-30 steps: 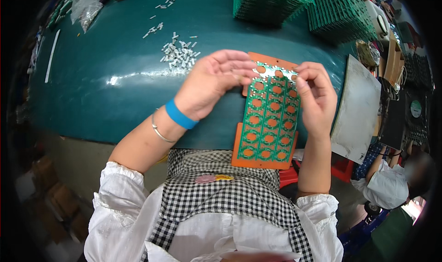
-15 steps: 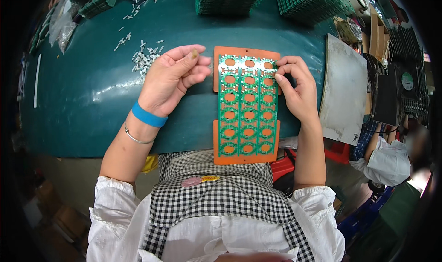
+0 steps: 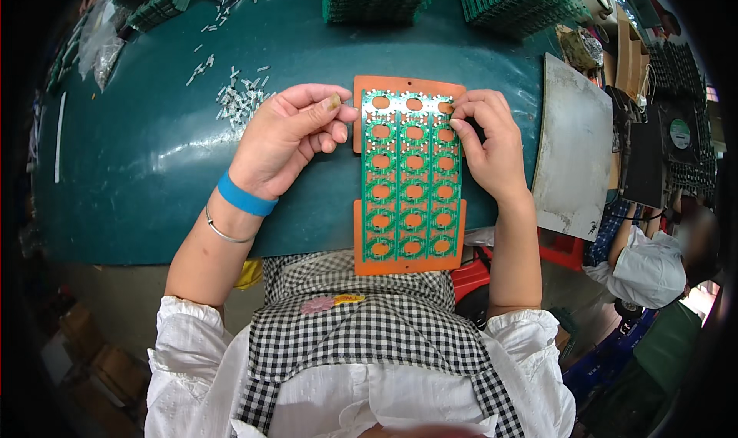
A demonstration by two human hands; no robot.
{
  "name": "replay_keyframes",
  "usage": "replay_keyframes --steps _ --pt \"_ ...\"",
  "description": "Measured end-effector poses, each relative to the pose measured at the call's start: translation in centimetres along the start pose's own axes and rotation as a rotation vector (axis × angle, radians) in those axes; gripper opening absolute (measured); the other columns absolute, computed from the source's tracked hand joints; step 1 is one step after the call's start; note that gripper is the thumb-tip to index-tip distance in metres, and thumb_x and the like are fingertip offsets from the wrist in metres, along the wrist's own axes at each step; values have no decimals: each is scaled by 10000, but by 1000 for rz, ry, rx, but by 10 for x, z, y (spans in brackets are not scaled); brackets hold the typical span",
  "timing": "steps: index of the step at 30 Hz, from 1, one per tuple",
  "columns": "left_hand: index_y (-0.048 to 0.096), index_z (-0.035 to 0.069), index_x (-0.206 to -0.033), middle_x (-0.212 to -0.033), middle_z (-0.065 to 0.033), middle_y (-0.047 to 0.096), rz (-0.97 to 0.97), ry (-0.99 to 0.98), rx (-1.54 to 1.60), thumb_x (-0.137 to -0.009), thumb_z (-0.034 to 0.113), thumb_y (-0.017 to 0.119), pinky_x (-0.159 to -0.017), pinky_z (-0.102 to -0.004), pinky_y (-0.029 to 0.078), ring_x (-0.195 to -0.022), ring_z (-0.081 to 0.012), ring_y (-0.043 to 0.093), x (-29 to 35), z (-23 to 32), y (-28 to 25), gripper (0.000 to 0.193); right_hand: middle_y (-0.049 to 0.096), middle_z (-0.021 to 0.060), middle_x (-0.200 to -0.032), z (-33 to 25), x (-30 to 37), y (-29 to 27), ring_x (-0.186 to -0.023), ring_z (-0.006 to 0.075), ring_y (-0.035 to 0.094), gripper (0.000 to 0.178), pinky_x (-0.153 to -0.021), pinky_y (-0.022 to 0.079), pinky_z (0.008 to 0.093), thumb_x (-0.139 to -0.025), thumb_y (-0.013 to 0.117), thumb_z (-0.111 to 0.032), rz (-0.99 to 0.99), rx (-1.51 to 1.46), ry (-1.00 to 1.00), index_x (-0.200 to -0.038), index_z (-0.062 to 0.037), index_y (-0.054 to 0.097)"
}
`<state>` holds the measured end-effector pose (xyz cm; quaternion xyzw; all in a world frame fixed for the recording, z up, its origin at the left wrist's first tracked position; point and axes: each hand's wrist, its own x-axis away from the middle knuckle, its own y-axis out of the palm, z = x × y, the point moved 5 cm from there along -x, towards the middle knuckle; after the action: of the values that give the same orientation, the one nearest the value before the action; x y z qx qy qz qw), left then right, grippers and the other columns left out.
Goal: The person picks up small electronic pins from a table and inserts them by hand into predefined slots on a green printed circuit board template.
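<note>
A green circuit board panel [image 3: 398, 178] with rows of round cut-outs lies on an orange backing plate [image 3: 384, 269], which reaches over the table's front edge. At the panel's upper right corner, my right hand [image 3: 494, 146] has its thumb and forefinger closed together on or just over the board; what they hold, if anything, is hidden. Beside the plate's upper left edge my left hand [image 3: 288, 134] is closed, thumb pressed to forefinger, the other fingers curled. Anything in that pinch is too small to name. Small pale strip-like pieces [image 3: 240, 99] lie heaped behind my left hand.
Tall stacks of green panels [image 3: 380, 0] stand at the back. A grey flat board [image 3: 573, 146] lies to the right, near an open cardboard box [image 3: 630, 53]. Plastic bags [image 3: 104, 46] lie far left. Another person's sleeve [image 3: 646, 265] shows at right.
My left hand's fingers have drawn in from a looser spread to a pinch. My right hand has shifted slightly left and up over the panel's corner. The view has moved a little.
</note>
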<state>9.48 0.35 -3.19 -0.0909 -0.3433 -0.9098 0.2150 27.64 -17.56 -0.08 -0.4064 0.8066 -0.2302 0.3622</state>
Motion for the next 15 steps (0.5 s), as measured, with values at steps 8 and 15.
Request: replay_keyframes --steps 8,15 --pt "621 -41 -1186 -967 -88 698 22 31 -128 -947 57 593 -656 -205 522 -754 -90 627 5 -1 10 260 607 97 -943 -11 0 3 -925 290 576 129 -785 485 369 -746 689 24 -10 135 -106 -826 -16 596" --pt "564 -33 -1247 -978 -124 697 -34 149 -354 -943 -16 540 -618 -198 507 -730 -89 621 7 1 28 306 641 102 -980 -36 -6 -1 -862 203 629 158 -749 498 294 -749 700 48 -16 -79 -12 -898 6 666"
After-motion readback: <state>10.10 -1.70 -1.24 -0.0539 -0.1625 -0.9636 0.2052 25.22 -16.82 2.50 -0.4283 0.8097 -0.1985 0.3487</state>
